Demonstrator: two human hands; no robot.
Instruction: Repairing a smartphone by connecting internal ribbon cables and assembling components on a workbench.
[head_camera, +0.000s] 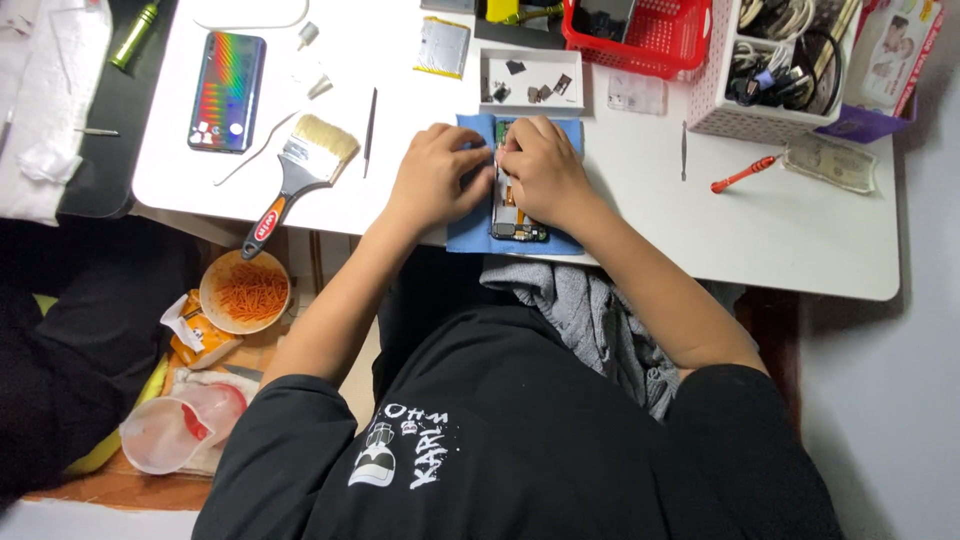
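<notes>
Pinning the opened phone (507, 200) flat on the blue mat (466, 235) with my left hand (441, 180), I am picking at its top edge with my right hand (543, 170), fingertips pinched together

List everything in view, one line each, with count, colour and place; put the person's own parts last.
opened phone: 1, dark with green board, on the blue mat under both hands
blue mat: 1, blue, table's near edge
table: 1, white, centre
intact phone: 1, iridescent back, table's left
brush: 1, pale bristles, black-and-red handle, right of the intact phone
parts tray: 1, white, behind the mat
battery: 1, silver, left of the tray
red basket: 1, red, far edge
white basket: 1, white, holds cables, far right
screwdriver: 1, red, table's right
bowl: 1, orange shreds inside, lower left
left hand: on the mat, touching the opened phone
right hand: on the opened phone
</notes>
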